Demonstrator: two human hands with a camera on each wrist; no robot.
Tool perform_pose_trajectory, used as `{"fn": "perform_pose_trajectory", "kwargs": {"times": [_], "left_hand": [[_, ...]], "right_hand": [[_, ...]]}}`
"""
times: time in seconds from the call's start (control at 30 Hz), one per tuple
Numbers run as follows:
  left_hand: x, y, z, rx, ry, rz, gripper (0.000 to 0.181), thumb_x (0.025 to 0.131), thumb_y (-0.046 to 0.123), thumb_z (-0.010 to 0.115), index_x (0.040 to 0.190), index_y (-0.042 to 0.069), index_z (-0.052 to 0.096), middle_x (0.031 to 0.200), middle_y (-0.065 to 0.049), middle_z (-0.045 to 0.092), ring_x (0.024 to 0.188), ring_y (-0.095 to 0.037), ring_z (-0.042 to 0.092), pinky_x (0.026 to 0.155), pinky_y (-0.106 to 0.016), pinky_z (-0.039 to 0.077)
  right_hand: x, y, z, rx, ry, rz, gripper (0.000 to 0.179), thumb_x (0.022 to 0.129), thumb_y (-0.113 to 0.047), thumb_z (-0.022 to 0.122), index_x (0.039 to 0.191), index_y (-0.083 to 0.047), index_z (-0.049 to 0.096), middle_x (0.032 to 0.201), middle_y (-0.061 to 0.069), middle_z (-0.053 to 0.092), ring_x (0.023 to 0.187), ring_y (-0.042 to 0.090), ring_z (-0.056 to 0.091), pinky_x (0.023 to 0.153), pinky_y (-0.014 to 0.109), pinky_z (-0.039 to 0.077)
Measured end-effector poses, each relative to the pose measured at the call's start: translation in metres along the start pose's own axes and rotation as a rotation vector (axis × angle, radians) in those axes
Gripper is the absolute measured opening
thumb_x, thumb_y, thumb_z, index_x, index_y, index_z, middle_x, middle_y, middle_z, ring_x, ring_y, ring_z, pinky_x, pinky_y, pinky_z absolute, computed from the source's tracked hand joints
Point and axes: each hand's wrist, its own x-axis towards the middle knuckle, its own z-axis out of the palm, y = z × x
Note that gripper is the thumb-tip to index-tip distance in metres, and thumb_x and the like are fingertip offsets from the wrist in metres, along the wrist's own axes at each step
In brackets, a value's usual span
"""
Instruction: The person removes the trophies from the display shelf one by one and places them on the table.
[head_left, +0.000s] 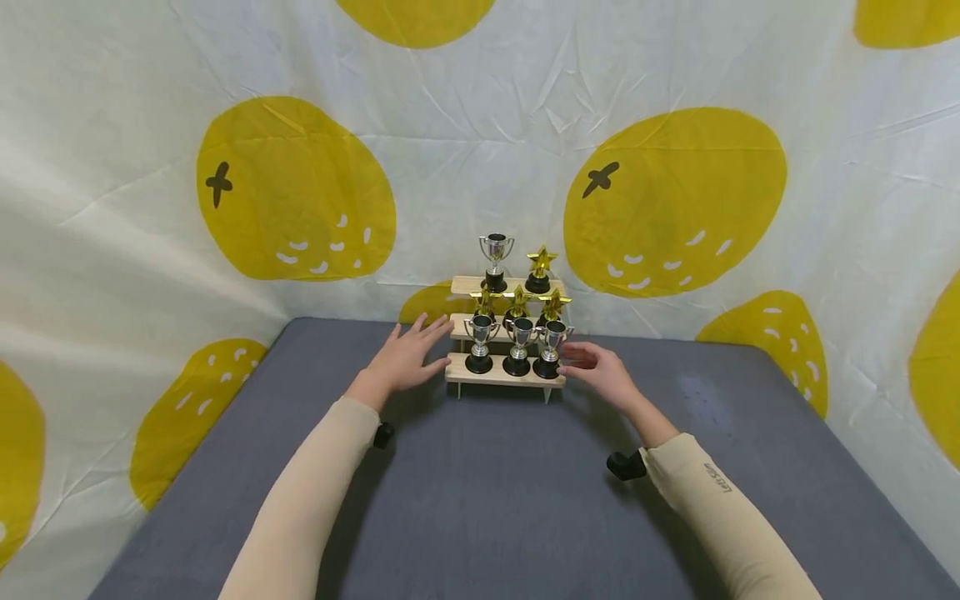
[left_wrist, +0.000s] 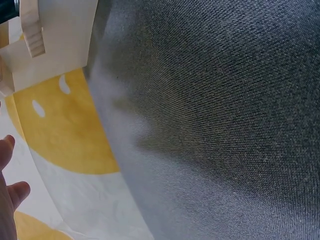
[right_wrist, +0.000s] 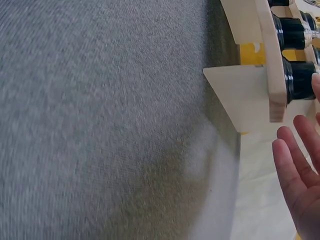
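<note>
A three-step wooden display stand (head_left: 455, 369) holds small trophies on black bases. Three silver trophy cups (head_left: 519, 335) line the bottom step, three gold star trophies (head_left: 517, 302) the middle one. On top are a silver trophy cup (head_left: 496, 248) and a gold star trophy (head_left: 541, 262). My left hand (head_left: 405, 358) is spread beside the stand's left end, fingertips right at the steps. At the right end, my right hand (head_left: 602, 379) has its thumb tip by the base of the rightmost bottom cup (head_left: 553, 336); its other fingers extend past the step's end in the right wrist view.
The stand is near the back of a table with a dark grey cloth (head_left: 495, 500). Behind it hangs a white curtain (head_left: 465, 167) with yellow fruit prints. Black wrist cameras (head_left: 626, 466) are at both sleeve cuffs.
</note>
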Motion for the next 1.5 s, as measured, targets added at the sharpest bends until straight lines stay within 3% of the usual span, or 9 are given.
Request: {"fn": "perform_pose_trajectory", "kwargs": {"times": [0.37, 0.77, 1.27, 1.5], "left_hand": [[0.003, -0.001, 0.001, 0.004, -0.048, -0.035, 0.072, 0.106, 0.051, 0.051, 0.166, 0.025, 0.021, 0.169, 0.002, 0.022, 0.156, -0.031, 0.01, 0.119, -0.066, 0.008], [0.004, -0.001, 0.003, -0.005, -0.054, -0.043, 0.074, 0.105, 0.053, 0.051, 0.166, 0.025, 0.021, 0.169, 0.0, 0.024, 0.156, -0.032, 0.011, 0.119, -0.067, 0.009], [0.005, -0.002, 0.005, -0.022, -0.054, -0.052, 0.074, 0.105, 0.053, 0.051, 0.166, 0.026, 0.021, 0.168, 0.0, 0.024, 0.156, -0.032, 0.011, 0.119, -0.067, 0.008], [0.005, -0.002, 0.004, -0.022, -0.063, -0.05, 0.073, 0.105, 0.053, 0.05, 0.167, 0.027, 0.019, 0.168, 0.001, 0.024, 0.156, -0.032, 0.01, 0.119, -0.067, 0.007]], "right_hand": [[0.008, -0.002, 0.01, -0.056, 0.038, 0.028, 0.049, 0.094, -0.012, 0.076, 0.136, 0.007, 0.06, 0.13, 0.027, 0.064, 0.118, 0.042, 0.061, 0.097, 0.054, 0.05], [0.015, -0.002, 0.017, -0.009, 0.083, 0.051, 0.042, 0.092, -0.011, 0.078, 0.126, 0.008, 0.064, 0.123, 0.025, 0.066, 0.116, 0.04, 0.061, 0.095, 0.051, 0.05], [0.013, -0.001, 0.02, 0.013, 0.089, 0.017, 0.042, 0.093, -0.01, 0.076, 0.129, 0.007, 0.061, 0.124, 0.025, 0.065, 0.115, 0.04, 0.061, 0.095, 0.049, 0.051], [0.01, -0.003, 0.013, -0.003, 0.113, -0.005, 0.037, 0.094, -0.012, 0.076, 0.122, 0.008, 0.063, 0.12, 0.025, 0.067, 0.111, 0.039, 0.064, 0.093, 0.046, 0.052]]}}
